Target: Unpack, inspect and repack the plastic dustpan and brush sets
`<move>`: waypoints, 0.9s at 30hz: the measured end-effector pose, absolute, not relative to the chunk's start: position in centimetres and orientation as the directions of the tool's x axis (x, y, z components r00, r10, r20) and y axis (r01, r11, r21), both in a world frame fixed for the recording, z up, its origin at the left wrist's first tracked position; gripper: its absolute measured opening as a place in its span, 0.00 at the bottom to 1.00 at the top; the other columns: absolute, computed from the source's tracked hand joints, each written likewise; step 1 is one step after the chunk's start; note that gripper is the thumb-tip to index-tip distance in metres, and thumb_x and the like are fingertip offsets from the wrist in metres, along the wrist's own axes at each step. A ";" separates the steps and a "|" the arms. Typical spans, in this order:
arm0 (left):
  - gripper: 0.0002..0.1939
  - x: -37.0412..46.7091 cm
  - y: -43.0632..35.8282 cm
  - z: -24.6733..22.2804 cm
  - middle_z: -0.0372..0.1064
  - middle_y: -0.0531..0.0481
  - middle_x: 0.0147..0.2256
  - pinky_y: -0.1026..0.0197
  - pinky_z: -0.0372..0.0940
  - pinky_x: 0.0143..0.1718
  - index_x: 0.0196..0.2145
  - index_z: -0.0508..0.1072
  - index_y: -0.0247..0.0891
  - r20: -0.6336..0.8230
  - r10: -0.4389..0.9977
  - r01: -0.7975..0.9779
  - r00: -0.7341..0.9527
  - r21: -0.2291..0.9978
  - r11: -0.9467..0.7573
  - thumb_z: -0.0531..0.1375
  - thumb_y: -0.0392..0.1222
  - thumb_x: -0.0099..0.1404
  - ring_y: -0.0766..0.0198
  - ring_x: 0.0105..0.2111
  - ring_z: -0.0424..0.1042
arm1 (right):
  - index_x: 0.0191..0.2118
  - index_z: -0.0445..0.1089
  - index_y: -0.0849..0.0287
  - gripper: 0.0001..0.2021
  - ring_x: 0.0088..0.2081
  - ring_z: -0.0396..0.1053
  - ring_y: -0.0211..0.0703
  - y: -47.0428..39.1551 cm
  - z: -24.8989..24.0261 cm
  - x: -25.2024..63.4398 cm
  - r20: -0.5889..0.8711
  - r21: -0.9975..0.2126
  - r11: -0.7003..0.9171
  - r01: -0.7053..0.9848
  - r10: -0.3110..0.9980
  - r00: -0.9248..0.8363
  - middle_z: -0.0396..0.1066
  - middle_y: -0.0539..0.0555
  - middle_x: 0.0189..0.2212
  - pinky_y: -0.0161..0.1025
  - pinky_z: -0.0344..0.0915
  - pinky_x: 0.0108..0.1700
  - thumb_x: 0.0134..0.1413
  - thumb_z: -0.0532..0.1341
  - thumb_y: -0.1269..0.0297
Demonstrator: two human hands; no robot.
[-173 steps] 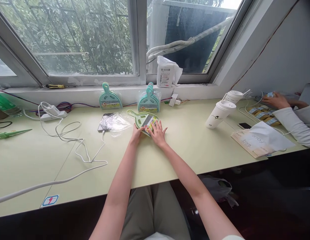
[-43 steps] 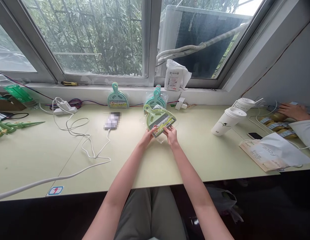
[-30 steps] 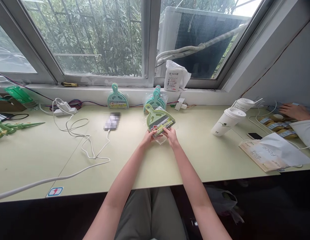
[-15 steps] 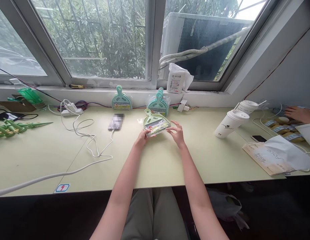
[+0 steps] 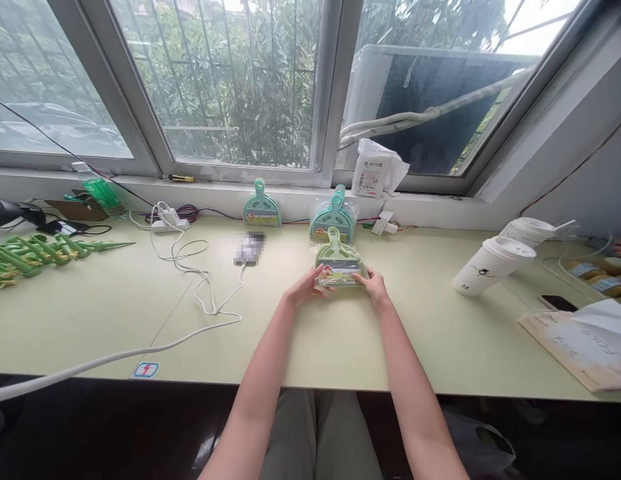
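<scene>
Fingers, left hand (image 5: 313, 275): closed on the near left corner of the green dustpan, thumb on the front.
Green dustpan (image 5: 336, 253): between my hands, wide edge toward me, handle upward and away, roughly square to the bench (image 5: 335, 340) edge; neither hand clearly nearer.
Teal dustpans (image 5: 333, 215): directly beyond that handle; contact, cannot tell.
Fingers, right hand (image 5: 363, 279): gripping the near right corner.
</scene>
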State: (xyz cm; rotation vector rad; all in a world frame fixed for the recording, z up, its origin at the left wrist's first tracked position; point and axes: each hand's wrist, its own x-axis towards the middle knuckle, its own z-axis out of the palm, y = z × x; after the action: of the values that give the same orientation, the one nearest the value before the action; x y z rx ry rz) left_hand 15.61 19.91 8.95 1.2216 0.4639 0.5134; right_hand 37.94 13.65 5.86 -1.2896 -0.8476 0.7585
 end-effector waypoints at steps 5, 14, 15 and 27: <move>0.48 14.6 19.9 9.6 0.62 0.35 0.52 0.52 0.70 0.38 0.59 0.53 0.42 0.096 0.680 -0.140 0.727 0.990 0.009 0.71 0.43 0.44 0.52 0.42 0.72 | 0.41 0.71 0.61 0.28 0.39 0.70 0.45 13.8 6.0 37.2 0.148 -0.989 0.128 0.075 0.803 0.578 0.74 0.55 0.39 0.44 0.69 0.42 0.28 0.72 0.55; 0.56 11.6 20.6 7.5 0.63 0.42 0.51 0.56 0.66 0.41 0.65 0.38 0.48 0.211 0.824 -0.087 0.526 0.977 -0.194 0.67 0.35 0.47 0.64 0.33 0.72 | 0.39 0.67 0.59 0.26 0.33 0.70 0.43 14.5 5.5 34.8 0.202 -0.966 0.074 0.246 0.810 0.550 0.73 0.55 0.36 0.39 0.67 0.34 0.29 0.70 0.54; 0.50 11.4 20.9 7.4 0.65 0.44 0.48 0.57 0.66 0.39 0.65 0.42 0.48 0.213 0.852 -0.044 0.478 0.975 -0.219 0.65 0.37 0.51 0.65 0.31 0.71 | 0.39 0.67 0.59 0.27 0.33 0.70 0.44 14.6 5.5 34.5 0.205 -0.964 0.071 0.256 0.813 0.545 0.73 0.55 0.36 0.39 0.67 0.34 0.29 0.70 0.54; 0.17 8.2 24.2 7.4 0.70 0.49 0.33 0.57 0.61 0.43 0.51 0.66 0.48 0.287 0.925 0.241 0.248 0.907 -0.346 0.52 0.43 0.64 0.58 0.32 0.71 | 0.42 0.65 0.58 0.27 0.27 0.68 0.44 17.8 6.0 30.0 0.249 -0.922 0.053 0.382 0.840 0.483 0.73 0.52 0.27 0.38 0.64 0.29 0.34 0.68 0.50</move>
State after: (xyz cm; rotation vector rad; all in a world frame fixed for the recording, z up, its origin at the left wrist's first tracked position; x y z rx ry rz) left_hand 8.20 24.17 7.42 1.7567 1.0768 1.1315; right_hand 30.03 17.77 5.98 -1.5498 -1.0979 0.4841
